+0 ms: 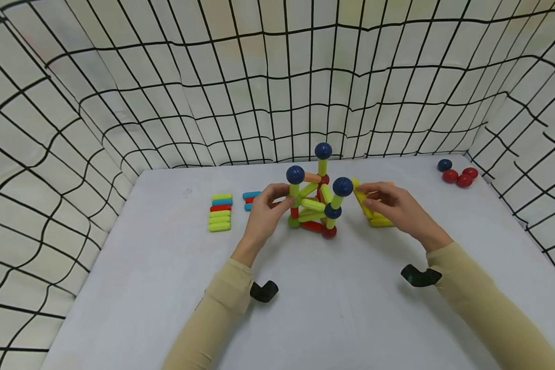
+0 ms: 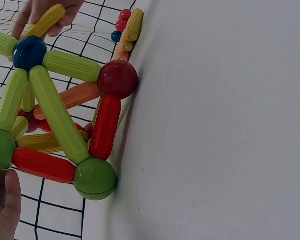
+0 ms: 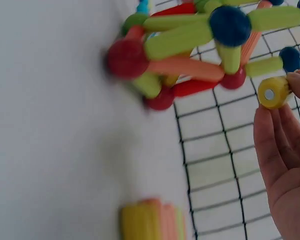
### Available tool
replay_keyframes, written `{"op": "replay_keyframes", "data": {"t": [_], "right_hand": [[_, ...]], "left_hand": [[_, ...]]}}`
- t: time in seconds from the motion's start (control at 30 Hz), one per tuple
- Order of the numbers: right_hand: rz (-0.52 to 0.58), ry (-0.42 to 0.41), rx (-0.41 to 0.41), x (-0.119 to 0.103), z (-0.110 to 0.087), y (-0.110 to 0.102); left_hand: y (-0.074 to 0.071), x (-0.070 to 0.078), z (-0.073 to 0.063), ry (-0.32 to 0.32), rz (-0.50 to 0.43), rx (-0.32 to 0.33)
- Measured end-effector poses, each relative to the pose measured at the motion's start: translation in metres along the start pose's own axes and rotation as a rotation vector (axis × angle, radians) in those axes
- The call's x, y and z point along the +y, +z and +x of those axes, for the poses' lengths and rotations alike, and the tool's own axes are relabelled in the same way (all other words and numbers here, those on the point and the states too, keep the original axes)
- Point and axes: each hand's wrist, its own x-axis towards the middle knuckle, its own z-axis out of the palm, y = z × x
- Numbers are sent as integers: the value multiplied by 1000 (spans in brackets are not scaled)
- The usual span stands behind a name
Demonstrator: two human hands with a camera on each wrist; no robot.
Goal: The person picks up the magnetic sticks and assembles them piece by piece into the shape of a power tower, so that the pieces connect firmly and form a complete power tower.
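Observation:
A frame of magnetic rods and balls (image 1: 312, 205) stands on the table, built of lime, red, orange and yellow rods with blue, red and green balls. Three lime rods topped by blue balls point upward from it. At its left side my left hand (image 1: 270, 208) steadies it, thumb and fingers about a green ball (image 2: 0, 150). To the right of the frame, my right hand (image 1: 398, 205) pinches a yellow magnetic rod (image 1: 363, 198) between thumb and fingers. The rod is apart from the frame, and its silver-tipped end (image 3: 274, 93) faces the right wrist camera.
Beneath the right hand lie more yellow rods (image 1: 381, 222). A column of lime, blue and red rods (image 1: 220, 213) lies left, with blue and red rods (image 1: 251, 195) partly behind the left hand. Red balls (image 1: 464, 180) and a blue ball (image 1: 444, 165) sit far right. Black netting surrounds the white table.

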Motion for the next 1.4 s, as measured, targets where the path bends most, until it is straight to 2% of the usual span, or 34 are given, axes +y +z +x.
{"op": "replay_keyframes", "data": {"t": [0.1, 0.2, 0.37, 0.53, 0.77, 0.9, 1.0, 1.07, 1.2, 1.27, 1.33, 1.4], "right_hand": [[50, -23, 32, -14, 17, 7], [76, -53, 22, -24, 31, 13], [142, -60, 29, -29, 44, 23], [176, -52, 42, -28, 48, 29], [193, -114, -8, -24, 51, 33], [189, -135, -25, -24, 50, 33], [195, -122, -42, -25, 48, 29], [202, -82, -74, -25, 43, 26], [141, -4, -184, -24, 33, 22], [62, -10, -230, -23, 29, 23], [-3, -36, -234, -22, 27, 26], [-53, -58, -194, -22, 26, 28]], "left_hand": [[0, 1, -1, -7, 3, 3], [0, 1, -2, -12, 6, 8], [1, 2, -2, -10, 3, 13], [0, 2, -1, -17, 6, 10], [-1, -26, 8, -25, 1, 16], [-1, -29, 8, -19, 9, 23], [0, -30, 9, -4, 8, 23], [-1, -30, 8, -2, 9, 19], [-1, -32, 8, -16, 27, -6], [-1, -32, 8, -29, 38, -19], [-1, -32, 8, -37, 47, -28], [-1, -31, 7, -42, 55, -30]]}}
